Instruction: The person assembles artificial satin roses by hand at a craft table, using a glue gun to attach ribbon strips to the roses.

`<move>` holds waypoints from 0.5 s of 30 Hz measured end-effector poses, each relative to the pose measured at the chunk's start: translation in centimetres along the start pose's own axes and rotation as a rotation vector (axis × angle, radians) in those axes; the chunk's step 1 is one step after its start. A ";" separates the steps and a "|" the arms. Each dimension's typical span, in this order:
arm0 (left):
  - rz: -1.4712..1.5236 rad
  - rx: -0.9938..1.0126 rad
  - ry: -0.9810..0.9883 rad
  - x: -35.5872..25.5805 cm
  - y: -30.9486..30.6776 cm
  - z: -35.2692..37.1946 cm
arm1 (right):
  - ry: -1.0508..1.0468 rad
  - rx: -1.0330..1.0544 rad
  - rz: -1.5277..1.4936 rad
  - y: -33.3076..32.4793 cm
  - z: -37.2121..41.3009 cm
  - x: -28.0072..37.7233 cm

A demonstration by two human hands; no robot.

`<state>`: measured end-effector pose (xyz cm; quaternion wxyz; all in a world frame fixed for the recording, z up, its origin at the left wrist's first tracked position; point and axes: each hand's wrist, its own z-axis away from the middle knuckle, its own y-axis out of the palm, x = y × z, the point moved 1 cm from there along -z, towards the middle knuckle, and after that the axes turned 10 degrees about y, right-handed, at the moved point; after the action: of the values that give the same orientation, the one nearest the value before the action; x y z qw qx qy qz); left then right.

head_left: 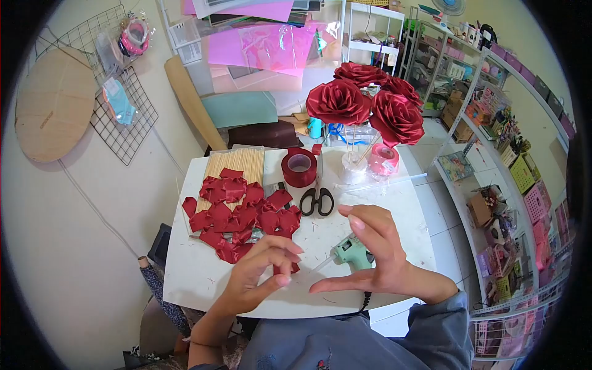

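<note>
Both of my hands are raised over the front of the white table (394,203). My left hand (259,274) has its thumb and curved fingers apart, with nothing visible between them. Close behind its fingertips lies a pile of dark red satin ribbon petals (231,216). My right hand (376,256) is spread, thumb well away from the fingers, also holding nothing. Partly hidden behind it is a mint green hot glue gun (353,253) on the table. Black-handled scissors (317,202) lie farther back, between the petals and the glue gun.
A bundle of wooden sticks (237,161) lies under the petals. Behind the scissors stands a red ribbon roll (299,167). Several red satin roses (339,102) on sticks rise from a white holder (353,169), beside a pink roll (384,160). Loaded shelves (493,228) line the right side.
</note>
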<state>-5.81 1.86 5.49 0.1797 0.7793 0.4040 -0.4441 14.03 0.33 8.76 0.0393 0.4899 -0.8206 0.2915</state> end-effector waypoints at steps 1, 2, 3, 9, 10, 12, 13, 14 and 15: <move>0.027 -0.054 0.007 0.0 -0.2 0.4 | 0.004 0.002 0.001 -0.3 0.1 0.1; 0.090 -0.102 0.050 -0.3 -0.3 0.8 | 0.054 0.047 0.080 -0.7 0.2 0.3; 0.090 -0.103 0.049 -0.8 -0.4 1.2 | 0.103 0.089 0.158 -1.1 0.4 0.4; -0.169 -0.615 -0.454 0.1 -2.1 4.6 | 0.859 0.476 0.504 -1.1 6.2 0.4; -0.251 -0.619 -0.469 1.2 -1.6 4.7 | 0.854 0.485 0.502 -0.6 7.2 0.2; -0.462 -0.546 -0.273 3.7 -0.4 4.4 | 0.913 0.469 0.621 0.0 8.8 -0.5; -0.671 -0.453 -0.068 4.1 0.2 3.8 | 0.906 0.472 0.623 0.0 9.1 -0.7; -0.638 -0.441 -0.167 3.9 0.7 3.7 | 0.957 0.457 0.598 0.0 9.4 -0.9; -0.638 -0.448 -0.167 3.3 0.8 3.5 | 1.009 0.444 0.571 0.0 9.8 -1.1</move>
<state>-6.18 0.65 0.72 0.2306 0.5172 0.6967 -0.4403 16.73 -3.85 0.30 0.2403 0.0495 -0.7194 0.6499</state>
